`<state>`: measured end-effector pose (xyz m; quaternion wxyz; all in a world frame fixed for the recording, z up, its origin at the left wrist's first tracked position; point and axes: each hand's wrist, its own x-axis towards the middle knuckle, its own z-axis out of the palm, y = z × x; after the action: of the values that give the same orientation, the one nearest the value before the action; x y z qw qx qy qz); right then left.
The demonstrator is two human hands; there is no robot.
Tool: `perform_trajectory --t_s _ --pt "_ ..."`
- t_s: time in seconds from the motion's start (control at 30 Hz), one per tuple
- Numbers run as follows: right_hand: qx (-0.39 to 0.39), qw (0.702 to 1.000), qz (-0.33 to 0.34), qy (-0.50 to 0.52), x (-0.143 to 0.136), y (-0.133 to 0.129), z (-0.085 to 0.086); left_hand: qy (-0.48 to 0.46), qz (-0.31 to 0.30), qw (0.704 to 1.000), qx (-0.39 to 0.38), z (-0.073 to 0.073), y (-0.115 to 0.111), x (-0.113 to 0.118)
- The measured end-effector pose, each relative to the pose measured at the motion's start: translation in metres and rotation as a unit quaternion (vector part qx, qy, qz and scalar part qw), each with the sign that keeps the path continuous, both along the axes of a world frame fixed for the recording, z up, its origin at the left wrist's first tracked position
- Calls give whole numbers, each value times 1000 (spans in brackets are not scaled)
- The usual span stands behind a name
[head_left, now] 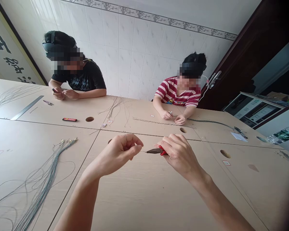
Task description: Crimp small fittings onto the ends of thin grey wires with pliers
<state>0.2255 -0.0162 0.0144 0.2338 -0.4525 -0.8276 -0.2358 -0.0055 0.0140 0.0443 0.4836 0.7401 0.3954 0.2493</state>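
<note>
My right hand (177,150) is wrapped round a pair of pliers (154,150) with red handles, their dark jaws pointing left. Just left of the jaw tips, my left hand (122,148) has thumb and forefinger pinched together. A tiny thin piece shows between those fingertips and the plier tips; too small to make out, it may be the end of a wire or cord. Both hands are raised over the near part of the table. On the left lies a bundle of grey-green cords (49,179) with small metallic ends gathered at its top.
Two people sit across the table (139,199), each handling small items. Along the far side are a steel ruler (27,107), a red and black case (69,119), loose cords (115,107) and round table holes (225,154). A plastic bottle (284,134) lies at the right.
</note>
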Motion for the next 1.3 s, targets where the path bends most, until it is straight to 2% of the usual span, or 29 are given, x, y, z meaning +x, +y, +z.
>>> perform_trajectory --t_s 0.17,0.3,0.37,0.47,0.53,0.63,1.03,1.17,1.3 --pt "1 1000 10 3 -1 -1 1 30 -7 999 -25 0 0 1" --pt "12 1000 14 0 2 -2 2 -24 57 998 -13 -11 0 20" --pt "6 1000 7 -12 5 -2 2 -23 112 993 34 -20 -1 30" --pt "-14 1000 0 -27 10 -3 -1 30 178 967 180 -34 -1 40" --pt "-21 999 0 -33 12 -4 -4 59 185 944 267 -42 1 41" --pt "-27 999 3 -45 14 -5 -7 73 166 934 307 -49 5 40" --pt "-49 997 1 -57 18 -6 -23 84 131 950 271 -67 11 40" --pt "-43 997 2 -61 20 -11 -17 77 69 971 217 -56 7 32" --pt "-42 996 -5 -73 20 -15 -10 103 -50 992 58 -40 3 12"
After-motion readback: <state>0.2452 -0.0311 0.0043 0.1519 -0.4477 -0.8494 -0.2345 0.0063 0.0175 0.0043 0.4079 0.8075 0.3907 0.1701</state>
